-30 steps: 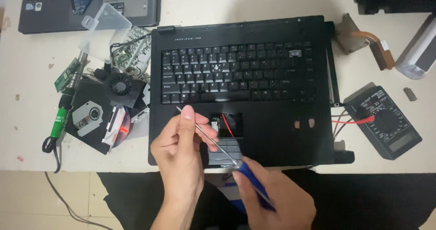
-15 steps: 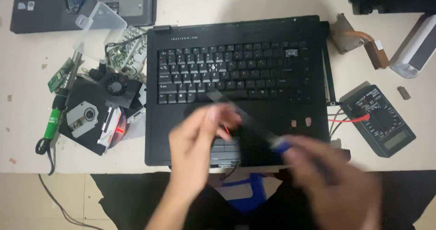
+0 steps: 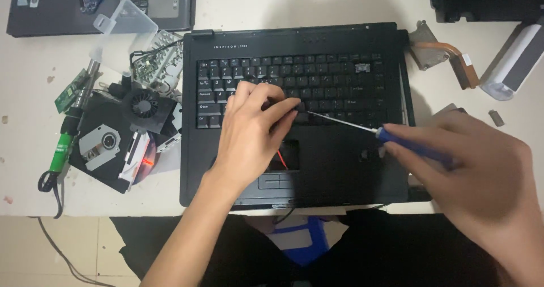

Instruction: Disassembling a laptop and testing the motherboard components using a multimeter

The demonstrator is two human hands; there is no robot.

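Observation:
A black laptop base [image 3: 340,168] lies on the white table with its keyboard [image 3: 317,77] facing up. My left hand [image 3: 249,134] rests on the lower middle of the keyboard, fingers pinched at the keys near the tip of a screwdriver. My right hand [image 3: 481,168] grips the blue-handled screwdriver [image 3: 396,142], whose thin metal shaft runs left to the keys under my left fingertips. A red wire shows in an opening in the palm rest just below my left hand.
Left of the laptop lies a pile of parts: a cooling fan [image 3: 141,103], an optical drive [image 3: 102,145], small circuit boards and a green-handled tool [image 3: 59,148]. A copper heatsink [image 3: 447,57] sits at the right. Another laptop [image 3: 102,3] is at top left.
Both hands moved up from the palm rest to the keyboard. My right hand swung out to the right, covering the multimeter, and the screwdriver tip now lies at the lower key rows.

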